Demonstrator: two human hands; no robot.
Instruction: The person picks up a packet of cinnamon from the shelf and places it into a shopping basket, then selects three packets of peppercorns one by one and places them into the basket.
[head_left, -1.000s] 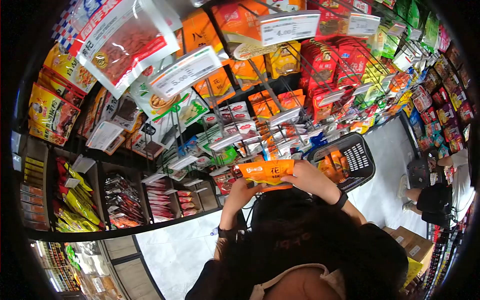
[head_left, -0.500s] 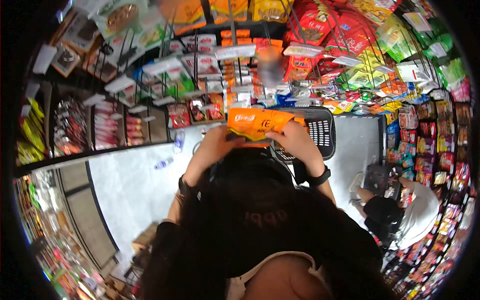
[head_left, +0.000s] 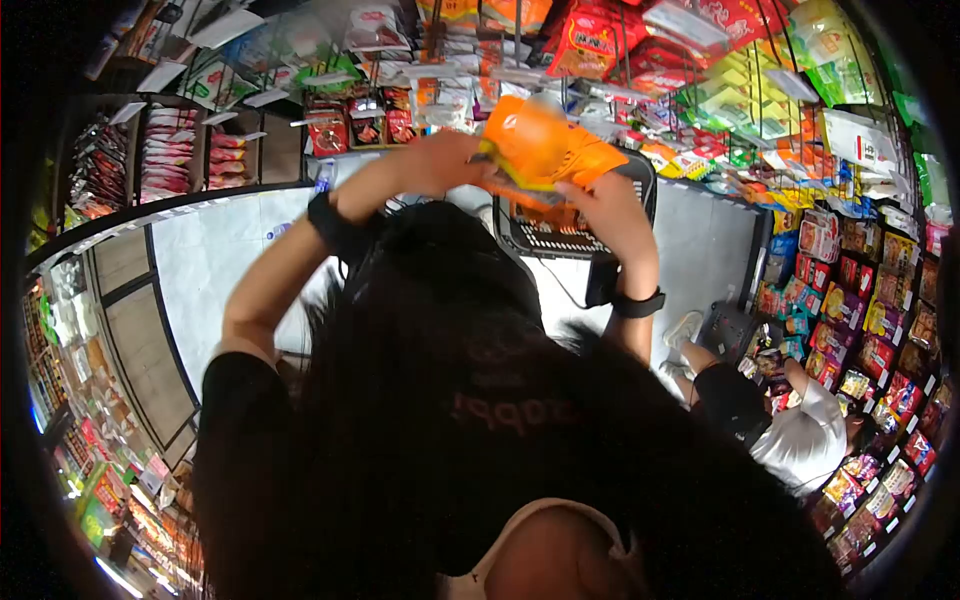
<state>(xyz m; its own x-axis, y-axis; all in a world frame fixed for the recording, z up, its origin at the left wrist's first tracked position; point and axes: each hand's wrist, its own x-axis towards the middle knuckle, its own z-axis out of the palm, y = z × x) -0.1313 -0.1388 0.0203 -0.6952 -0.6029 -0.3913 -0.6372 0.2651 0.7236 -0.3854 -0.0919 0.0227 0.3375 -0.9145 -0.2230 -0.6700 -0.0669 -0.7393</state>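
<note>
An orange snack packet point(head_left: 575, 150) with dark print and a yellow-edged lower rim is stretched between my two hands, over the shopping basket. My left hand point(head_left: 445, 165) grips its left edge, fingers partly hidden behind it. At its lower right, my right hand point(head_left: 608, 205) is closed on the packet with the thumb on the near side. Below the packet, more orange shows near the black shopping basket point(head_left: 645, 185), whose slotted side appears under and beside my hands. A blurred patch covers the packet's middle.
Hanging snack bags, such as a red packet point(head_left: 590, 42), crowd the racks ahead. Shelf bins with pink packets point(head_left: 168, 148) line the left. At right, a person in a white top point(head_left: 805, 435) crouches beside a dark basket point(head_left: 725, 330) near more shelves.
Both hands and the orange packet have moved upward in view, and the packet has tilted down to the right. My left forearm has swung outward. The view of the shelves has shifted.
</note>
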